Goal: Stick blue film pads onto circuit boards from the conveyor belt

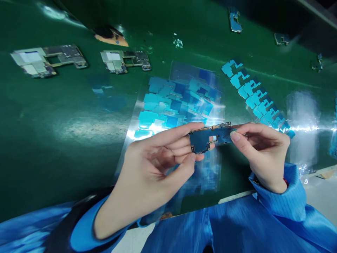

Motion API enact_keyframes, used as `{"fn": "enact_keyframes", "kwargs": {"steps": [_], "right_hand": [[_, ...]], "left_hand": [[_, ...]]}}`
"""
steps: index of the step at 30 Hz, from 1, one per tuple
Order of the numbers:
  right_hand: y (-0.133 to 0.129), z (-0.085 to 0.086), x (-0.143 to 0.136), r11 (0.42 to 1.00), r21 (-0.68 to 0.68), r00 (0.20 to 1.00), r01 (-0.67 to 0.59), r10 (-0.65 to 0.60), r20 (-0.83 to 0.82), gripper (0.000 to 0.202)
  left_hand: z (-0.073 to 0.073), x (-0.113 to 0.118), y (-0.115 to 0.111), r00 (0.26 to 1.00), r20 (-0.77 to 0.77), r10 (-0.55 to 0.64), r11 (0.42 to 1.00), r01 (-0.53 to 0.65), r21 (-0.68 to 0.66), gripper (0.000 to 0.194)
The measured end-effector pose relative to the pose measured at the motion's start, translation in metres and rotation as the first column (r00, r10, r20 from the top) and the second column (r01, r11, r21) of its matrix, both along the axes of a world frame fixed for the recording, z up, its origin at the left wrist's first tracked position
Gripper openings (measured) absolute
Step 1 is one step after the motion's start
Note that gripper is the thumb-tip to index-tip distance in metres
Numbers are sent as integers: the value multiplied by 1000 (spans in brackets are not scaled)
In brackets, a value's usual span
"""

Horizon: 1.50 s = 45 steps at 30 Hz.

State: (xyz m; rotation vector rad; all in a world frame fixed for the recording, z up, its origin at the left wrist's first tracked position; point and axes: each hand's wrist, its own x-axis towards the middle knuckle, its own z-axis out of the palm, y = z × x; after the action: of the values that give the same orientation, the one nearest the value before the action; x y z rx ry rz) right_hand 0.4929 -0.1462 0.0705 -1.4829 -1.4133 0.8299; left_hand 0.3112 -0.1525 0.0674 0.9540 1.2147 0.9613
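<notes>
Held up over the green work surface is a small circuit board (200,141) with a dark blue film on its face and an opening in the middle. My left hand (160,161) grips its left end, with the thumb at the lower edge and fingers along the top and behind. At the board's right end, the thumb and index finger of my right hand (259,147) pinch together; a bit of blue film seems to be between them. Beneath the board lie clear sheets of blue film stickers (158,102).
Two circuit boards with pale patches, a nearer-centre board (113,61) and a far-left board (34,61), lie on the green mat (65,105). A diagonal strip of blue stickers (250,91) is at right. Smaller board pieces, including one (234,20), lie at upper right.
</notes>
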Motion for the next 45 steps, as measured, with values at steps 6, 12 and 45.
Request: {"fn": "enact_keyframes", "kwargs": {"steps": [6,12,45], "right_hand": [[0,1,-1,1000,0,1000,9,-9,-22,18],[0,1,-2,1000,-12,1000,11,-11,-21,17],[-2,-1,-3,999,-34,1000,3,-3,-23,13]], "left_hand": [[1,0,0,1000,2,-3,1000,3,-11,37],[0,-1,-1,1000,-6,-3,1000,3,-14,38],[-1,-2,5,993,-117,4,996,-14,-85,27]]}}
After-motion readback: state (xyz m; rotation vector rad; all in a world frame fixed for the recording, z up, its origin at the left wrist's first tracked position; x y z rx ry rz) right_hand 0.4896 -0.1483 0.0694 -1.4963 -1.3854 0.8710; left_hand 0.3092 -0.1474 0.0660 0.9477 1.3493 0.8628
